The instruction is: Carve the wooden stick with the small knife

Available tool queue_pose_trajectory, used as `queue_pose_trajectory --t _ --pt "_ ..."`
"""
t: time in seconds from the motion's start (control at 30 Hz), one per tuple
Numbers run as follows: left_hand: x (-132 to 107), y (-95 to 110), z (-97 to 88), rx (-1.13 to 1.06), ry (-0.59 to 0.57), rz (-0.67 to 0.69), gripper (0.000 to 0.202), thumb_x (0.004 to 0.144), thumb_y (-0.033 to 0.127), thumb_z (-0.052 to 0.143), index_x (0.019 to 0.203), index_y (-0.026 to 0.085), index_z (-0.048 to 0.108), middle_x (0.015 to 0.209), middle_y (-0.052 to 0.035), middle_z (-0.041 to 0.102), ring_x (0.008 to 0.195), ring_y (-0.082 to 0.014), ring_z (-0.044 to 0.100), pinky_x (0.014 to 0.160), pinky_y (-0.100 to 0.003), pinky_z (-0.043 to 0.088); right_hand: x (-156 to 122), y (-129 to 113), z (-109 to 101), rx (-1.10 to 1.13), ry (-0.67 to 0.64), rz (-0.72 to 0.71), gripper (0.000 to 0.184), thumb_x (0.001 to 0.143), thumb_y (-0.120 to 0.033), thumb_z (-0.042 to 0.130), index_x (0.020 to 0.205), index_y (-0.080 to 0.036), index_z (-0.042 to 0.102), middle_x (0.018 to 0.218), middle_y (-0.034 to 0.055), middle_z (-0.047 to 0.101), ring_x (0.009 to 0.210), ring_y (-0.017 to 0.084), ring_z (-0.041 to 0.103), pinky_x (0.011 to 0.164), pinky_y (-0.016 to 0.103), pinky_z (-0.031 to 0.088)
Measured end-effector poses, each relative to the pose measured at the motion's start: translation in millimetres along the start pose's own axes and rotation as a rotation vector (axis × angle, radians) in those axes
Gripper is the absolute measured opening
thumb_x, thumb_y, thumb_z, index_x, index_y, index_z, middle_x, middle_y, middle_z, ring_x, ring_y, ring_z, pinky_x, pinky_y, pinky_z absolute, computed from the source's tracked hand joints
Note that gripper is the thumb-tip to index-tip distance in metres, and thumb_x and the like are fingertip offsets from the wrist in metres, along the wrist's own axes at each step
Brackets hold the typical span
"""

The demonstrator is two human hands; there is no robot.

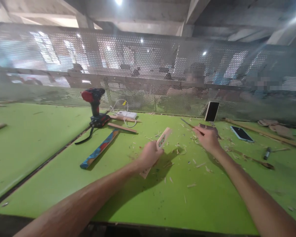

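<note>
My left hand point(150, 155) is closed around a flat pale wooden piece point(163, 138) with cut-out holes, held tilted above the green table point(64, 174). My right hand point(207, 138) is closed on a thin dark stick-like tool point(188, 124) that points up and left, over a scatter of wood shavings point(180, 151). The two hands are apart, with the wooden piece's upper end nearest the tool's tip.
A red and black cordless drill point(95, 107) stands at the back left, beside a white power bank with cable point(126, 115) and a colourful flat stick point(100, 149). A phone leans on the mesh screen point(211, 111); another phone point(242, 133) lies flat at the right. People sit behind the mesh.
</note>
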State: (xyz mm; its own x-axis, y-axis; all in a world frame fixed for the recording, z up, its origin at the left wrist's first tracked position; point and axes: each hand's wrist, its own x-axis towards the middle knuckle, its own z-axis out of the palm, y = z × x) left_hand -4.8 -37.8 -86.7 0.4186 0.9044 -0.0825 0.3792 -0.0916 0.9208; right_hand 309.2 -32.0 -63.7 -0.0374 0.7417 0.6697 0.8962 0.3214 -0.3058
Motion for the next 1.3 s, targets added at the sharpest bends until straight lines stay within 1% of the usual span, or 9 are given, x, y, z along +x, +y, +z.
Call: queue_pose_trajectory --t 0.17,0.27,0.37,0.53,0.8,1.03,1.2,1.27,1.3 --pt "0 2 -2.8 -0.019 -0.02 0.02 0.022 0.095 0.018 0.058 0.114 0.011 0.067 0.067 -0.0017 0.061 0.046 -0.0115 0.053 0.038 -0.023 0.044 -16 -51 30 0.196 -0.238 -0.042 0.041 0.105 -0.04 0.05 0.12 -0.016 0.079 0.068 0.0068 0.075 0.037 0.012 0.048 0.032 0.027 0.036" --pt "2 -1 -2.2 -0.019 -0.016 0.016 0.016 0.095 0.017 0.058 0.107 0.014 0.068 0.066 -0.0028 0.061 0.046 -0.0127 0.053 0.038 -0.025 0.045 -21 -65 38 0.154 -0.265 -0.109 0.037 0.105 -0.037 0.05 0.119 -0.021 0.08 0.078 0.0073 0.078 0.042 0.013 0.053 0.035 0.029 0.042" --pt "6 -6 -0.4 -0.003 -0.009 0.038 0.011 0.094 0.018 0.057 0.098 0.014 0.067 0.064 -0.0025 0.06 0.046 -0.0136 0.053 0.038 -0.027 0.044 -20 -65 37 0.057 -0.25 -0.167 0.036 0.106 -0.035 0.049 0.115 -0.026 0.082 0.079 0.0061 0.078 0.042 0.014 0.053 0.037 0.031 0.043" --pt "8 -12 1.9 0.008 -0.01 0.041 0.008 0.092 0.019 0.06 0.096 0.015 0.066 0.063 -0.0037 0.061 0.045 -0.0145 0.052 0.04 -0.028 0.044 -15 -57 34 -0.038 -0.268 -0.219 0.04 0.107 -0.032 0.044 0.109 -0.023 0.083 0.07 0.0064 0.074 0.043 0.015 0.053 0.036 0.032 0.041" --pt "11 -11 4.1 -0.005 0.037 0.048 0.007 0.085 0.019 0.065 0.079 0.02 0.06 0.057 -0.0025 0.059 0.041 -0.0146 0.05 0.039 -0.028 0.039 -10 -43 35 -0.056 -0.284 -0.225 0.038 0.106 -0.038 0.048 0.113 -0.023 0.082 0.077 0.0077 0.077 0.042 0.013 0.051 0.038 0.031 0.038" --pt "12 -15 3.4 -0.125 -0.033 0.08 0.013 0.085 0.02 0.068 0.075 0.021 0.059 0.054 -0.0022 0.058 0.038 -0.0126 0.048 0.037 -0.026 0.035 -9 -33 34 -0.036 -0.287 -0.178 0.04 0.105 -0.044 0.048 0.113 -0.024 0.082 0.08 0.009 0.077 0.045 0.014 0.051 0.041 0.031 0.038" --pt "-7 0 5.8 -0.036 -0.068 0.075 0.006 0.087 0.022 0.065 0.089 0.017 0.063 0.069 -0.0069 0.065 0.044 -0.0134 0.052 0.037 -0.026 0.038 -5 22 6 -0.168 -0.093 0.153 0.049 0.1 -0.047 0.046 0.105 -0.017 0.084 0.061 0.0088 0.07 0.04 0.017 0.046 0.042 0.033 0.034" --pt "-10 2 6.6 -0.031 -0.099 0.068 0.011 0.089 0.023 0.064 0.097 0.016 0.065 0.072 -0.0074 0.066 0.045 -0.0135 0.052 0.038 -0.027 0.04 -1 38 -4 -0.211 0.087 0.25 0.051 0.094 -0.055 0.052 0.099 -0.015 0.084 0.071 0.013 0.074 0.049 0.021 0.055 0.047 0.034 0.039" --pt "-9 2 6.2 -0.031 -0.1 0.054 0.012 0.09 0.023 0.063 0.099 0.015 0.065 0.071 -0.0069 0.065 0.045 -0.0134 0.052 0.038 -0.027 0.041 1 40 -6 -0.186 0.12 0.245 0.053 0.093 -0.057 0.052 0.099 -0.015 0.083 0.078 0.0147 0.076 0.055 0.022 0.059 0.051 0.035 0.041"
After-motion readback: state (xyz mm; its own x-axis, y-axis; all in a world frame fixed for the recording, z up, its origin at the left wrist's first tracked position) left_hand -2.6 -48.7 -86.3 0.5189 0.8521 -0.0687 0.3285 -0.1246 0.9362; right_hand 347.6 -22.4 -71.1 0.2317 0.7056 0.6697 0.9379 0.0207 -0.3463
